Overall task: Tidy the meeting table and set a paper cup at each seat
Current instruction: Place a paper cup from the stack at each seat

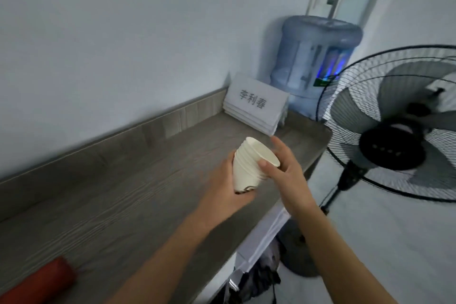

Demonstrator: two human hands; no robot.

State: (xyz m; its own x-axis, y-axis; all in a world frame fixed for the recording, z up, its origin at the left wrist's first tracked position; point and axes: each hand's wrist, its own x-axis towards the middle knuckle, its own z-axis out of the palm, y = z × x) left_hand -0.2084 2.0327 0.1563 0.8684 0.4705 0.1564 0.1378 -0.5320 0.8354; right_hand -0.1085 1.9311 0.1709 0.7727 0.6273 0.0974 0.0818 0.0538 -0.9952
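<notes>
A stack of white paper cups (249, 168) is held tilted above a grey wood-grain counter (123, 195), its open end pointing up and to the right. My left hand (228, 185) grips the stack from below and behind, near its base. My right hand (283, 168) touches the upper rim of the stack, thumb on the near side and fingers spread beyond it. No meeting table is in view.
A pile of white folded name cards (256, 106) leans on the wall at the counter's far end. Beyond it stands a blue water jug (313, 66). A black standing fan (399, 126) fills the right. A red roll (37, 284) lies at the near left.
</notes>
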